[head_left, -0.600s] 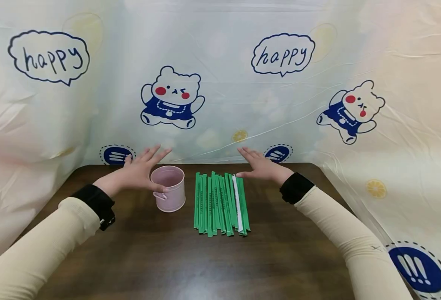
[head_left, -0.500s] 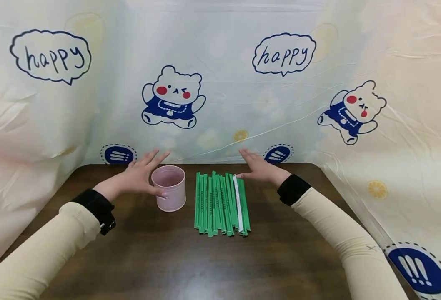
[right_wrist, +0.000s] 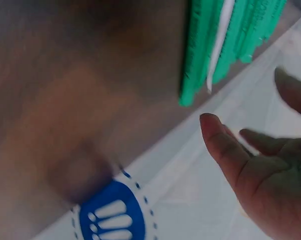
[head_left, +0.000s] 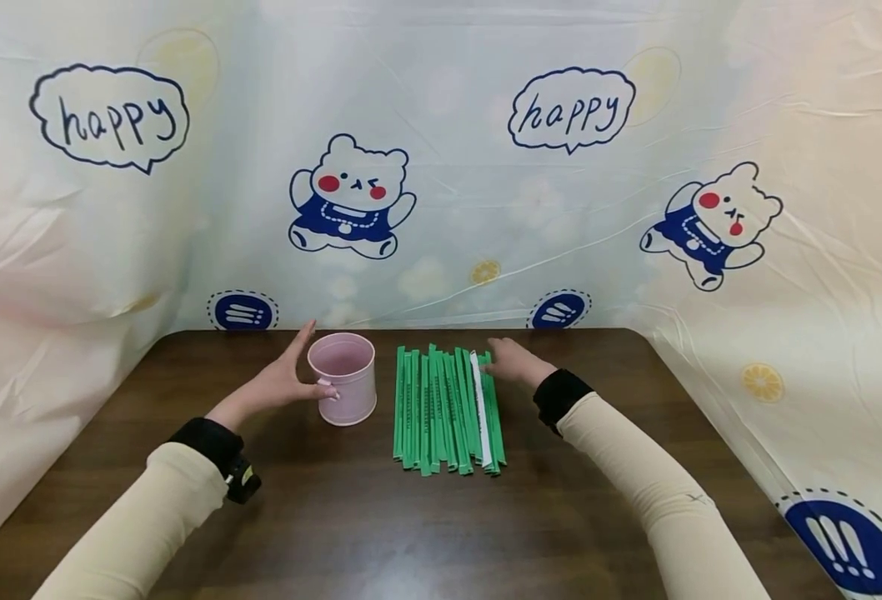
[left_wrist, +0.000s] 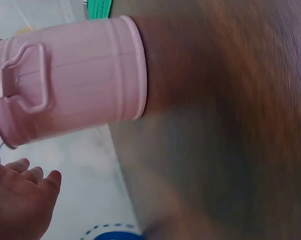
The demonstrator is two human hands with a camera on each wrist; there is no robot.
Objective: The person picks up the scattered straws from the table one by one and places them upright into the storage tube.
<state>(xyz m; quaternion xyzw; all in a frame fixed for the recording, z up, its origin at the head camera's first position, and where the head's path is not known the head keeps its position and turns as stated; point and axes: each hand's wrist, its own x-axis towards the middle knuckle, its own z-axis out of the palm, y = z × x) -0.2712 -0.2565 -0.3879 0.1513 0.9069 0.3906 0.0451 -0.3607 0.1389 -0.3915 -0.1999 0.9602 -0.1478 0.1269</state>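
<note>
A small pink metal bucket (head_left: 343, 392) with side handles stands upright on the table. My left hand (head_left: 279, 380) is at its left side, thumb extended toward the front near a handle, the other fingers spread behind. In the left wrist view, the fingers (left_wrist: 33, 176) show apart from the bucket's wall. Right of the bucket lies a row of several slim green paper-wrapped sticks (head_left: 429, 408), with one white stick (head_left: 481, 408) among them near the right end. My right hand (head_left: 518, 362) hovers by their far right end, its fingers spread and gripping nothing in the right wrist view.
Everything stands on a dark brown wooden table (head_left: 336, 517). A pale printed curtain (head_left: 441, 100) with bears and "happy" bubbles hangs behind the table's far edge and along both sides. Each wrist wears a black band (head_left: 561, 393).
Both hands have come lower. My left hand has moved closer around the bucket, and my right hand has come down and nearer to the sticks' far end. Bucket and sticks have stayed put.
</note>
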